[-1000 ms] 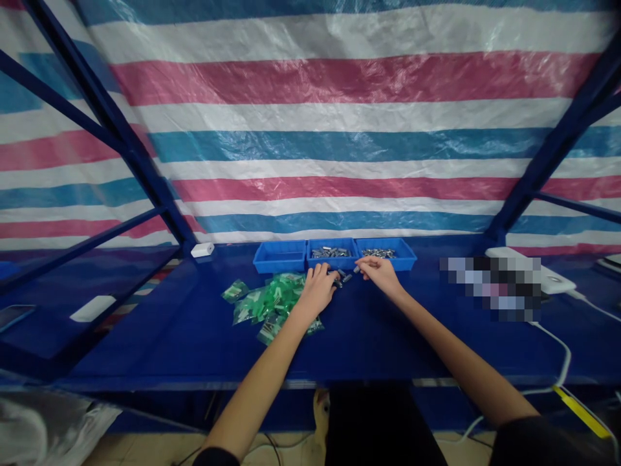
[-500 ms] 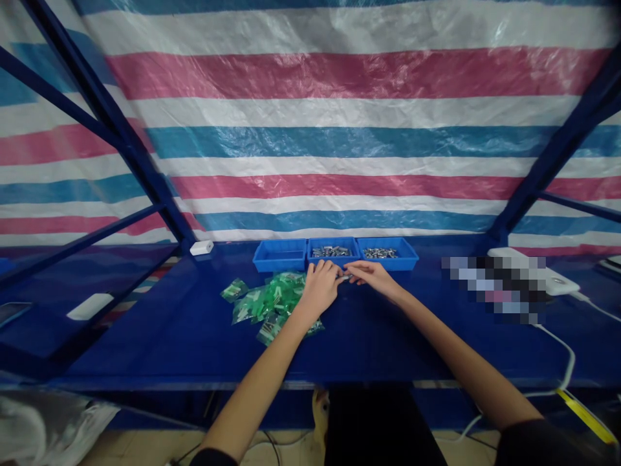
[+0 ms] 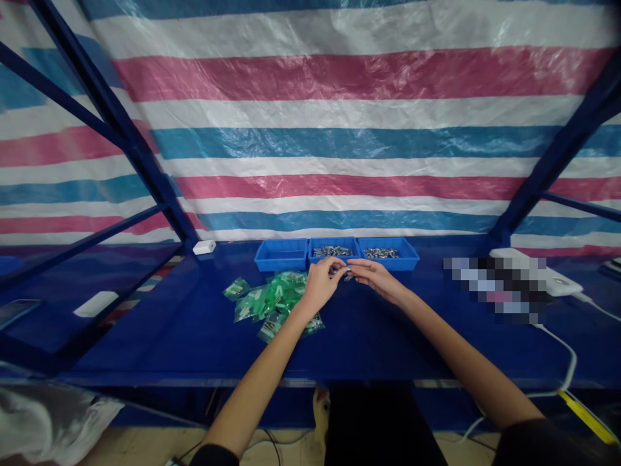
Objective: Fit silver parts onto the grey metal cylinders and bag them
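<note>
My left hand [image 3: 321,283] is closed in a pinch, thumb and forefinger together on a small silvery metal part [image 3: 348,269]. From the other side, my right hand [image 3: 379,278] holds the same part at its fingertips, so the two hands nearly meet. The part's exact shape is too small to make out. Just behind the hands stand a middle blue bin [image 3: 316,260] and a right blue bin [image 3: 395,264], both holding small metal pieces [image 3: 381,253]. Beside my left wrist lies a pile of green-and-clear plastic packets [image 3: 276,298], partly covered by my forearm.
A left blue bin [image 3: 281,264] adjoins the middle one. On the blue table [image 3: 369,349] are a white adapter [image 3: 204,247] at back left and a white device [image 3: 563,285] with cables at right. A white case [image 3: 96,304] and a phone [image 3: 18,312] lie far left.
The fingers of my left hand have drawn into a clearer pinch, and the metal part shows more between the hands. Both hands stay in front of the bins.
</note>
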Action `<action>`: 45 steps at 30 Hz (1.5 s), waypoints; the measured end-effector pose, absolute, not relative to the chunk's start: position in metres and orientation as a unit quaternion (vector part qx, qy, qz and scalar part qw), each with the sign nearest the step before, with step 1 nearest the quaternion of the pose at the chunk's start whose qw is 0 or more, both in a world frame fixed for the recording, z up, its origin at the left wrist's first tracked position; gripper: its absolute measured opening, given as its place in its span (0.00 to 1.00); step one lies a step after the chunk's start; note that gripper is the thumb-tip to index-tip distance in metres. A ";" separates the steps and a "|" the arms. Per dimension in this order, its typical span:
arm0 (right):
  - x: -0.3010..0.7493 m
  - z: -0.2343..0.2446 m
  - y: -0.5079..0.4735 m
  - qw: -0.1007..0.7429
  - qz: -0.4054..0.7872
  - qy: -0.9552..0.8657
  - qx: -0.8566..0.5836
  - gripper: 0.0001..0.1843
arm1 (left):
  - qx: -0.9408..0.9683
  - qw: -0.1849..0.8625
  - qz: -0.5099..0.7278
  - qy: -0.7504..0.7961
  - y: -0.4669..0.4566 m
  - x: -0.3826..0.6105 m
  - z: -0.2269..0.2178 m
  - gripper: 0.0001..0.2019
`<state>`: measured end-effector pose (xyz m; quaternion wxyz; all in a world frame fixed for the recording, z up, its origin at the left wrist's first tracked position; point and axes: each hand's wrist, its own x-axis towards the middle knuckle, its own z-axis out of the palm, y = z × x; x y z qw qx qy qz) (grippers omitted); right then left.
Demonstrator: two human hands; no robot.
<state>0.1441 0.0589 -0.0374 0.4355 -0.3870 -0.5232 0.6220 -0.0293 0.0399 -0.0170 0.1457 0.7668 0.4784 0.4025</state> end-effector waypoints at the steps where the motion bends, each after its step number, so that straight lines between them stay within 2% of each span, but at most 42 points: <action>1: 0.143 -0.038 0.058 0.428 0.626 -0.527 -0.383 0.19 | 0.759 0.156 0.419 0.473 0.041 -0.029 -0.017 0.05; 7: 0.136 -0.039 0.053 0.390 0.606 -0.580 -0.380 0.26 | 0.744 0.183 0.445 0.464 0.041 -0.028 -0.019 0.08; 13: 0.138 -0.037 0.056 0.434 0.564 -0.589 -0.383 0.21 | 0.742 0.189 0.422 0.486 0.038 -0.028 -0.014 0.11; 20: 0.143 -0.041 0.064 0.460 0.479 -0.601 -0.444 0.20 | 0.786 -0.005 0.252 0.565 0.037 -0.044 -0.015 0.12; 26: 0.145 -0.042 0.067 0.462 0.477 -0.565 -0.489 0.19 | 0.812 -0.043 0.149 0.563 0.042 -0.052 -0.026 0.06; 30: 0.141 -0.033 0.064 0.527 0.518 -0.552 -0.386 0.27 | 0.820 -0.034 0.148 0.552 0.041 -0.050 -0.026 0.05; 32: 0.139 -0.031 0.062 0.532 0.518 -0.571 -0.349 0.30 | 0.819 -0.021 0.155 0.553 0.040 -0.047 -0.024 0.05; 38: 0.138 -0.044 0.062 0.452 0.479 -0.631 -0.409 0.19 | 0.804 0.049 0.223 0.549 0.034 -0.038 -0.015 0.05; 45: 0.138 -0.043 0.059 0.431 0.497 -0.625 -0.420 0.21 | 0.782 0.105 0.311 0.530 0.038 -0.037 -0.013 0.06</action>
